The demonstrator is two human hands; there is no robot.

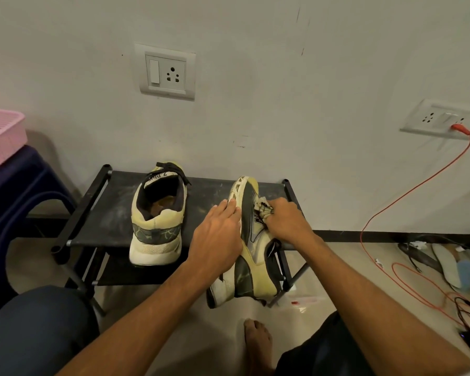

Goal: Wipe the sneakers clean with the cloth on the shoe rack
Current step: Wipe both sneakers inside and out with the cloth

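Two worn yellow, white and black sneakers are on a low black shoe rack [114,213]. The left sneaker [158,218] stands upright with its heel toward me. The right sneaker [248,248] lies tipped on its side, overhanging the rack's front edge. My left hand [217,240] rests flat on its sole side and steadies it. My right hand [286,221] holds a crumpled dirty cloth [262,208] and presses it against the sneaker's upper.
A dark blue plastic stool [19,202] with a pink basket [0,137] stands at the left. Wall sockets [167,73] sit above the rack. An orange cable [407,196] runs to the floor at the right, among wires and an insole. My bare foot [257,343] is below.
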